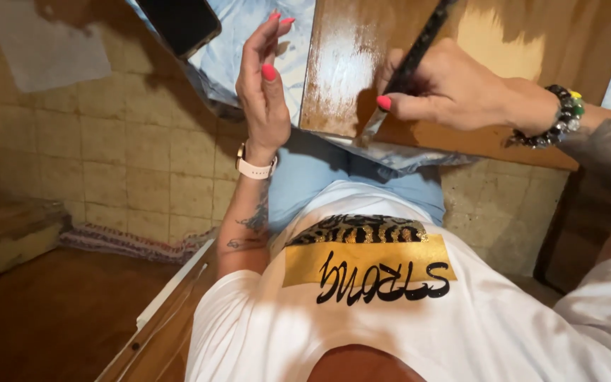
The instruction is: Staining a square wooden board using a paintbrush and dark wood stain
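Observation:
My right hand grips a dark-handled paintbrush, its bristles touching the near edge of a glossy brown wooden board. The board lies flat on a pale blue-white sheet, and its left part shines wet. My left hand is raised just left of the board, fingers straight and apart, holding nothing. That wrist wears a watch with a pale strap; the right wrist wears a beaded bracelet.
A dark phone lies at the top left on the sheet. The floor is beige tile. A striped cloth and dark wooden furniture lie at lower left. My white printed shirt fills the bottom.

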